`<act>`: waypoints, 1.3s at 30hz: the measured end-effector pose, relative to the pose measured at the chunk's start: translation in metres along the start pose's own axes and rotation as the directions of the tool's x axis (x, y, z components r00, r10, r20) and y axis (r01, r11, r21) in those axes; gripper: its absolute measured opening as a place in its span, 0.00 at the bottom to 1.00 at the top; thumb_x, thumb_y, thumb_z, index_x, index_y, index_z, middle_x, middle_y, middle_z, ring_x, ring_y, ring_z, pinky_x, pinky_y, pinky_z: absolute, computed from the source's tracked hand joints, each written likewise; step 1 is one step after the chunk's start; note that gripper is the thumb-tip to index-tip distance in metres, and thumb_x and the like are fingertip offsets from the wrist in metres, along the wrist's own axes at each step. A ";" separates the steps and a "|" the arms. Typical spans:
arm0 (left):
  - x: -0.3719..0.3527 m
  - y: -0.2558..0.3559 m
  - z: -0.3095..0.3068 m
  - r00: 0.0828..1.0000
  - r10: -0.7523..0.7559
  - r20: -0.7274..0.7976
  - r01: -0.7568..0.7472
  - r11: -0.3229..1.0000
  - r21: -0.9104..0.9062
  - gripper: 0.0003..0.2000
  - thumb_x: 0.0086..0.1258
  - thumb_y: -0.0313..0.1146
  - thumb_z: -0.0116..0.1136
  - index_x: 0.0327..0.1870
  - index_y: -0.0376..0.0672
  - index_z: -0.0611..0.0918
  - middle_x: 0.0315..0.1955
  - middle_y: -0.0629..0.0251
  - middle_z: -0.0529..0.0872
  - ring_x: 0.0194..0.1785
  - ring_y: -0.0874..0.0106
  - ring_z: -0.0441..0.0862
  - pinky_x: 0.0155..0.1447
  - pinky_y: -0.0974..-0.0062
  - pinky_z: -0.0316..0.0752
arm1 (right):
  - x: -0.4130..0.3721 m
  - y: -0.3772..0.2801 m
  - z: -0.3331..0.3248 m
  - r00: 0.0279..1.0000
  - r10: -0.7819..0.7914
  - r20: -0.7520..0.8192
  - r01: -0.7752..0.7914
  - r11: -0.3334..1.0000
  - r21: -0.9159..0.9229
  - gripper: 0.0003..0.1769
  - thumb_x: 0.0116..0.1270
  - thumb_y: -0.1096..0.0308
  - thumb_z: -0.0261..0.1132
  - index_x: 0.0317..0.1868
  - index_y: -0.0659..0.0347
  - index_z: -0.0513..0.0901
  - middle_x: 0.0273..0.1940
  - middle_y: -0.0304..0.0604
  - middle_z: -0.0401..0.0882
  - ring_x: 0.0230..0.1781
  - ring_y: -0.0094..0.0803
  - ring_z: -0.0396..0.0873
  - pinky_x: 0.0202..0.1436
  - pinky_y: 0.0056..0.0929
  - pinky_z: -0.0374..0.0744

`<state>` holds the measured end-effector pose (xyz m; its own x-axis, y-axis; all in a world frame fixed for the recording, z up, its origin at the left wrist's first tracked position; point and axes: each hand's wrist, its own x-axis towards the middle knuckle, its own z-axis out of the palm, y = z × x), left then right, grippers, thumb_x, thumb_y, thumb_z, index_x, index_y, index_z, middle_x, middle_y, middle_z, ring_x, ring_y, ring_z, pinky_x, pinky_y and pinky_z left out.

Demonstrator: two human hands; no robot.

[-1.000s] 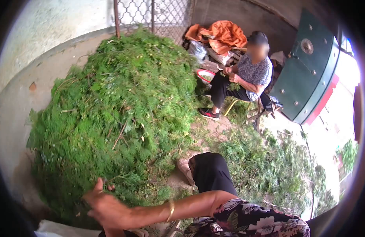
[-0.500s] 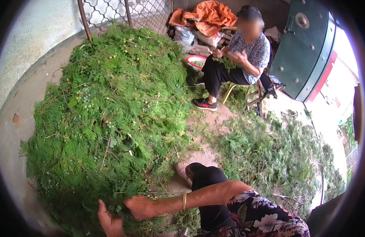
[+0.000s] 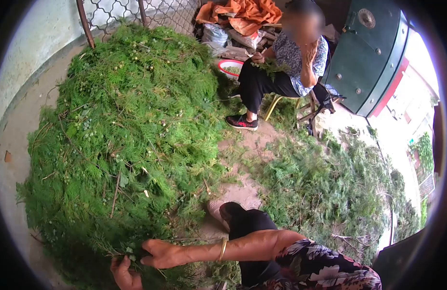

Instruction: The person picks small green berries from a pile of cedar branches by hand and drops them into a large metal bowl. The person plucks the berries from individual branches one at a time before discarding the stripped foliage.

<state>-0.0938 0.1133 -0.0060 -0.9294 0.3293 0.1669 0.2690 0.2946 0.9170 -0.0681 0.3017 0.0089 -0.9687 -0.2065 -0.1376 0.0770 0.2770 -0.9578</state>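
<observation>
Open air above R hand (image 3: 162,254) fingers (image 3: 149,245), but greenery pile (image 3: 136,111) blocks fwd, L hand (image 3: 126,275) just beside, & blk trouser leg (image 3: 256,223) in way to R.

The concrete floor (image 3: 241,192) bears a tall heap of green conifer branches (image 3: 126,135) at left and a lower, looser spread of conifer cuttings (image 3: 325,186) at right, partly bare between them. A small reddish-brown fragment (image 3: 8,156) lies left of the heap.

one greenery heap (image 3: 122,130); one red-rimmed basin (image 3: 239,62); one bracelet (image 3: 223,248)
</observation>
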 end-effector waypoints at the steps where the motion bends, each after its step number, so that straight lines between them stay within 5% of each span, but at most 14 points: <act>1: 0.001 0.006 0.003 1.000 0.000 0.001 0.000 1.000 -0.001 0.18 0.64 0.39 0.48 0.41 0.30 0.80 0.34 0.51 0.83 0.42 0.52 0.78 0.51 0.63 0.70 | -0.001 0.000 0.000 1.000 0.001 -0.001 -0.001 1.000 0.000 0.17 0.56 0.66 0.63 0.34 0.77 0.73 0.30 0.64 0.76 0.38 0.56 0.78 0.40 0.44 0.75; 3: 0.003 0.023 0.009 0.980 -0.199 0.022 0.200 0.967 -0.159 0.17 0.64 0.37 0.48 0.43 0.29 0.80 0.38 0.49 0.83 0.42 0.50 0.77 0.53 0.63 0.70 | -0.002 0.002 0.003 0.999 0.031 0.013 -0.031 0.999 0.037 0.20 0.55 0.65 0.65 0.34 0.78 0.72 0.29 0.64 0.76 0.38 0.54 0.78 0.41 0.43 0.75; 12: 0.001 -0.004 0.007 0.996 -0.033 0.087 0.012 0.974 0.225 0.16 0.59 0.32 0.49 0.42 0.27 0.80 0.37 0.42 0.81 0.43 0.48 0.77 0.51 0.61 0.71 | 0.005 0.018 0.014 0.942 0.026 -0.335 -0.010 0.999 0.048 0.11 0.53 0.70 0.63 0.26 0.71 0.73 0.26 0.61 0.75 0.34 0.59 0.77 0.35 0.44 0.75; 15: 0.003 0.010 0.007 0.981 -0.154 0.116 0.141 0.983 0.115 0.18 0.59 0.35 0.52 0.43 0.27 0.80 0.38 0.40 0.81 0.44 0.46 0.77 0.52 0.59 0.71 | 0.011 0.019 0.010 0.930 0.012 -0.366 0.012 0.998 0.062 0.12 0.54 0.70 0.63 0.26 0.71 0.72 0.25 0.61 0.74 0.32 0.58 0.76 0.33 0.43 0.73; 19: 0.000 0.002 0.005 0.994 -0.073 0.078 0.056 0.978 0.200 0.20 0.60 0.39 0.56 0.43 0.28 0.80 0.38 0.39 0.81 0.42 0.45 0.78 0.49 0.58 0.73 | 0.013 0.016 0.005 0.910 -0.002 -0.414 0.029 0.998 0.061 0.12 0.56 0.69 0.63 0.27 0.71 0.71 0.25 0.60 0.73 0.30 0.55 0.75 0.32 0.41 0.72; 22: 0.001 0.015 0.014 0.987 0.136 -0.081 -0.126 0.985 0.119 0.14 0.63 0.35 0.55 0.35 0.28 0.79 0.27 0.50 0.80 0.27 0.57 0.76 0.35 0.63 0.71 | 0.012 0.011 0.001 0.922 0.024 -0.386 0.021 0.993 0.112 0.13 0.58 0.68 0.62 0.27 0.71 0.71 0.26 0.59 0.72 0.29 0.52 0.74 0.33 0.40 0.71; 24: 0.006 0.040 0.018 0.974 -0.225 0.006 0.223 0.959 -0.174 0.12 0.65 0.30 0.55 0.25 0.31 0.73 0.17 0.65 0.71 0.19 0.72 0.63 0.26 0.71 0.61 | 0.014 0.016 0.006 0.916 0.007 -0.401 0.047 0.991 0.125 0.14 0.59 0.67 0.63 0.29 0.71 0.71 0.25 0.56 0.71 0.28 0.44 0.73 0.33 0.38 0.71; 25: 0.005 0.043 0.022 0.974 -0.225 0.008 0.223 0.959 -0.174 0.12 0.65 0.30 0.55 0.25 0.31 0.73 0.17 0.65 0.71 0.19 0.72 0.63 0.26 0.71 0.61 | 0.014 0.017 0.007 0.915 0.008 -0.403 0.046 0.991 0.125 0.14 0.59 0.67 0.63 0.29 0.71 0.71 0.25 0.56 0.71 0.28 0.44 0.73 0.33 0.38 0.71; 28: 0.001 0.051 0.033 0.988 -0.141 -0.060 0.141 0.990 0.011 0.13 0.64 0.26 0.55 0.20 0.34 0.67 0.14 0.71 0.61 0.20 0.78 0.54 0.24 0.74 0.53 | 0.013 0.012 0.008 0.924 0.063 -0.378 0.035 0.969 0.246 0.16 0.57 0.65 0.65 0.31 0.72 0.72 0.24 0.52 0.71 0.27 0.35 0.71 0.32 0.37 0.71; 31: 0.000 0.055 0.041 0.996 0.065 -0.061 -0.054 0.985 0.167 0.11 0.64 0.28 0.56 0.22 0.33 0.74 0.13 0.65 0.68 0.19 0.75 0.61 0.25 0.73 0.59 | 0.009 0.003 0.001 0.956 0.108 -0.272 -0.013 0.944 0.329 0.19 0.56 0.64 0.67 0.32 0.74 0.72 0.24 0.50 0.71 0.27 0.30 0.68 0.31 0.36 0.71; 39: -0.012 0.049 0.049 0.988 0.154 -0.003 -0.147 0.947 0.286 0.08 0.65 0.26 0.55 0.26 0.33 0.76 0.16 0.62 0.73 0.19 0.73 0.65 0.26 0.74 0.64 | 0.015 0.016 0.005 0.950 0.068 -0.303 0.018 0.962 0.274 0.18 0.54 0.65 0.66 0.31 0.75 0.72 0.24 0.51 0.70 0.28 0.30 0.71 0.32 0.34 0.72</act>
<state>-0.0571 0.1678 0.0187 -0.8773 0.3686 0.3073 0.4639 0.4871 0.7400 -0.0805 0.2978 -0.0096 -0.9870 0.1075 -0.1198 0.1211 0.0054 -0.9926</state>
